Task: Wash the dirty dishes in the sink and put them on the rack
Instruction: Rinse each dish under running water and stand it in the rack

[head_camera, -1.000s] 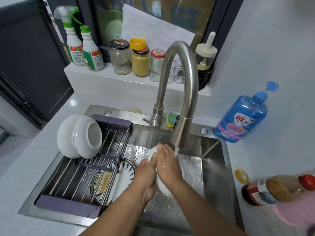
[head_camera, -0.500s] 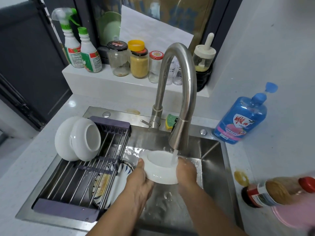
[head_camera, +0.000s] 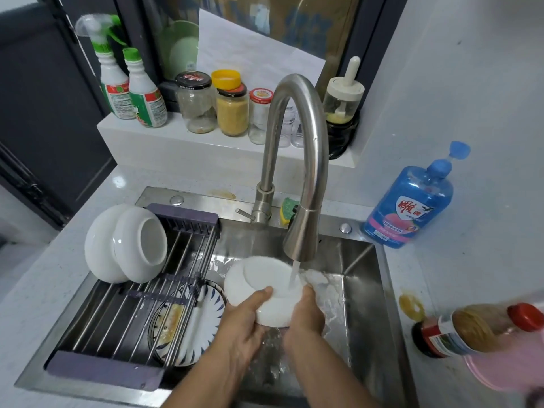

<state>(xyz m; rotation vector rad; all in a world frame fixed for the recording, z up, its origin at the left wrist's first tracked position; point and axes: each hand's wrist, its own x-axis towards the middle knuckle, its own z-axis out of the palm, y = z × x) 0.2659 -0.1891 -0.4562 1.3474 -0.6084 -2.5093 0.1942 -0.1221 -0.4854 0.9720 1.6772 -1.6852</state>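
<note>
The left hand (head_camera: 244,322) and the right hand (head_camera: 306,316) together hold a white bowl (head_camera: 265,287), fingers curled round its near edges. The bowl is tilted above the sink (head_camera: 363,304), under water running from the faucet (head_camera: 297,142). To the left, a dirty patterned plate (head_camera: 203,325) lies beneath the rack (head_camera: 117,369). Two clean bowls (head_camera: 126,245) rest on their sides at the rack's far end. A blue soap bottle (head_camera: 409,201) stands on the counter (head_camera: 471,260).

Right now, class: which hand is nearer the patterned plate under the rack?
Left. The left hand grips the white bowl right beside the plate; the right hand holds the bowl's other side, farther away.
</note>
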